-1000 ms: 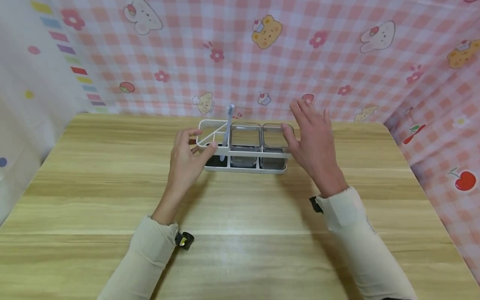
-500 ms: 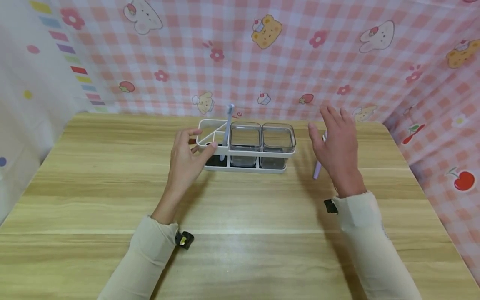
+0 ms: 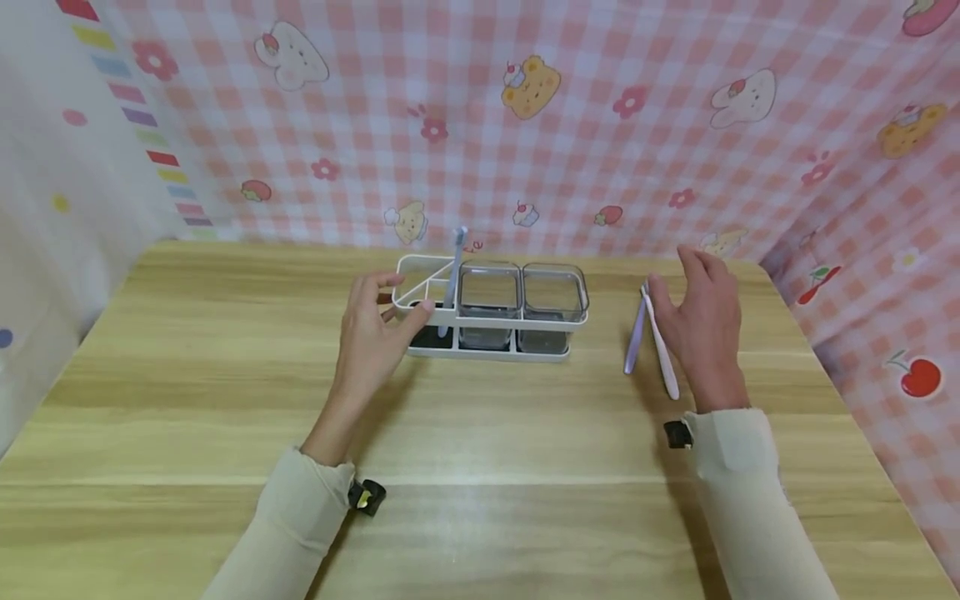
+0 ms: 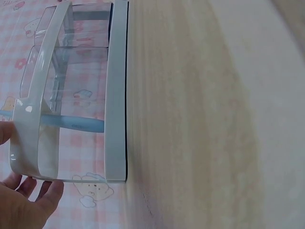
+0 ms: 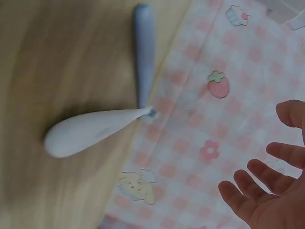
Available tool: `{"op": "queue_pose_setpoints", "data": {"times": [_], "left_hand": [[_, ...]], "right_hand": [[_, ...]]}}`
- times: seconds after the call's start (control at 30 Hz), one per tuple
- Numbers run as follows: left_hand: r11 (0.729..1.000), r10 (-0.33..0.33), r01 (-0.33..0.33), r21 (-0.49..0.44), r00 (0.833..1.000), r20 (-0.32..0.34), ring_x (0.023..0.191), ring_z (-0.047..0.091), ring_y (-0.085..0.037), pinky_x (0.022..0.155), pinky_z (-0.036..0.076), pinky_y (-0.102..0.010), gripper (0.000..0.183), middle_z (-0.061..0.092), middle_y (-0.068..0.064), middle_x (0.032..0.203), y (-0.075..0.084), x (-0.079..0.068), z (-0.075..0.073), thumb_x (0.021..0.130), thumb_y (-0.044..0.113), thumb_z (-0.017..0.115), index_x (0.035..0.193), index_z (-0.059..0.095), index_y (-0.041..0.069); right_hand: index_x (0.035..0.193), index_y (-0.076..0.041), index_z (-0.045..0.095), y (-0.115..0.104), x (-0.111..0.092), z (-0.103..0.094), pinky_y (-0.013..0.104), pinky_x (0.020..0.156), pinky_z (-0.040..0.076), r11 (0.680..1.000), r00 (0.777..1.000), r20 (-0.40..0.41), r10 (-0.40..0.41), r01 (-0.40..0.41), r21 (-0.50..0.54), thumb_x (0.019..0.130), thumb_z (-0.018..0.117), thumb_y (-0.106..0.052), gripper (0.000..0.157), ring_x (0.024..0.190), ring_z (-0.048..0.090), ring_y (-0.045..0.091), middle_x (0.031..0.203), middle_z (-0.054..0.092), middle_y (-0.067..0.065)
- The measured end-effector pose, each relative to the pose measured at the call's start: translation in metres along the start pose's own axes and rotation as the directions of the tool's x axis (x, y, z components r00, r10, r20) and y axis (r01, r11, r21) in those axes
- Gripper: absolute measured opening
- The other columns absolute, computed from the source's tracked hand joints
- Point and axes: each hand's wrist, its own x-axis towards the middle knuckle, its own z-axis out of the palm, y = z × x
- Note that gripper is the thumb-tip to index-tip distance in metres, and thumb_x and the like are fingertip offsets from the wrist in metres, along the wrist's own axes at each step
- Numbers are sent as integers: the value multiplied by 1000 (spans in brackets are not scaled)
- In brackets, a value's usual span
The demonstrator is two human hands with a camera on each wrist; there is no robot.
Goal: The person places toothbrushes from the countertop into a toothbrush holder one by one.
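Note:
My left hand (image 3: 372,333) grips the left end of a white toothbrush holder (image 3: 517,322), thumb on the front rim and fingers at the side. A light blue toothbrush (image 3: 454,271) stands in its left part; the handle (image 4: 81,123) shows in the left wrist view. Two clear cups (image 3: 489,292) sit in the other slots. To the right, a purple toothbrush (image 3: 635,340) and a whitish toothbrush (image 3: 663,354) lie on the table, heads together. Beside them hovers my right hand (image 3: 705,333), fingers spread and holding nothing in the right wrist view.
The wooden table (image 3: 480,500) reaches back to a pink checked cloth (image 3: 450,100) hanging behind it. More of that cloth hangs along the right side, and a white curtain (image 3: 67,217) on the left.
My right hand has moved right, away from the holder's right cup to the loose toothbrushes, which have come into view. My left hand keeps its hold. The head view has tilted slightly up.

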Motion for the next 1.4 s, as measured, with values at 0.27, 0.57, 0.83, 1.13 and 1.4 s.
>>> {"op": "queue_pose_setpoints", "data": {"times": [0.27, 0.57, 0.83, 1.13, 1.4], "left_hand": [[1000, 13, -13, 3, 1000, -3, 116, 52, -31, 105, 51, -40, 55, 48, -15, 130, -2, -2, 1, 90, 20, 77, 132, 52, -5], [1000, 13, -13, 12, 1000, -18, 116, 52, -30, 104, 52, -37, 54, 48, -15, 131, -1, 0, 0, 90, 20, 77, 132, 52, -3], [1000, 11, -11, -2, 1000, -10, 115, 52, -29, 104, 51, -37, 54, 48, -14, 131, 0, -1, 1, 90, 19, 77, 132, 52, -4], [1000, 4, -4, 12, 1000, -7, 115, 52, -27, 105, 51, -38, 55, 48, -13, 132, -1, 0, 1, 91, 21, 77, 133, 52, -3], [1000, 0, 0, 17, 1000, -7, 115, 51, -28, 105, 51, -39, 55, 48, -13, 132, -1, -1, 1, 91, 21, 77, 133, 52, -2]], "right_hand": [[149, 5, 43, 18, -2, 8, 66, 102, 39, 995, 989, 109, 102, -100, -21, 101, 56, -32, 62, 127, 43, 52, 141, 44, 36], [146, 7, 45, 32, 6, 16, 62, 90, 50, 987, 962, 226, 151, -160, 22, 101, 55, -37, 64, 112, 56, 49, 131, 53, 35], [149, 4, 43, 47, 11, 20, 59, 95, 50, 954, 883, 389, 262, -299, 36, 101, 56, -43, 68, 119, 54, 48, 136, 53, 33], [140, 6, 53, 57, 16, 26, 42, 84, 55, 936, 842, 442, 308, -351, 17, 96, 67, -27, 57, 103, 64, 39, 127, 61, 29], [130, 5, 64, 59, 15, 27, 23, 65, 52, 935, 847, 429, 315, -354, 12, 94, 70, -23, 46, 84, 69, 25, 117, 68, 28]]}}
